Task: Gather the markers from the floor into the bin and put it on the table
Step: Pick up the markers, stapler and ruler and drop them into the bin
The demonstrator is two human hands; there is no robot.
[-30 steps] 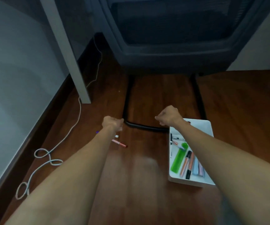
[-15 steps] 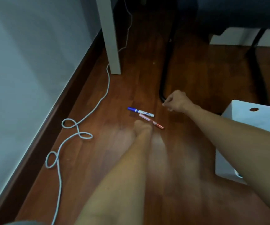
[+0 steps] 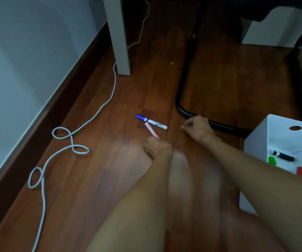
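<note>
My left hand (image 3: 157,147) has dropped onto the near end of the pink marker (image 3: 151,131) since half a second ago; then it was just short of it. It's blurred, fingers curled over the marker tip, looks like grasping but I can't tell if the pinch is closed yet. The marker's far end sticks out past my knuckles, touching the blue marker (image 3: 151,122), which lies on the wood floor (image 3: 95,188) crossing it just beyond. My right hand (image 3: 196,127) is loosely clenched, nothing visible in it, hovering right of the blue marker, near the black chair base (image 3: 181,106). My view has swung left, so the white bin (image 3: 277,140) now sits at the right edge, with a black marker (image 3: 281,155) and green and red bits inside. Two markers are left on the floor in view, so I'd say gathering is nearly done; the bin isn't lifted to the table yet. A white cable (image 3: 70,140) loops to the left, well apart.
</note>
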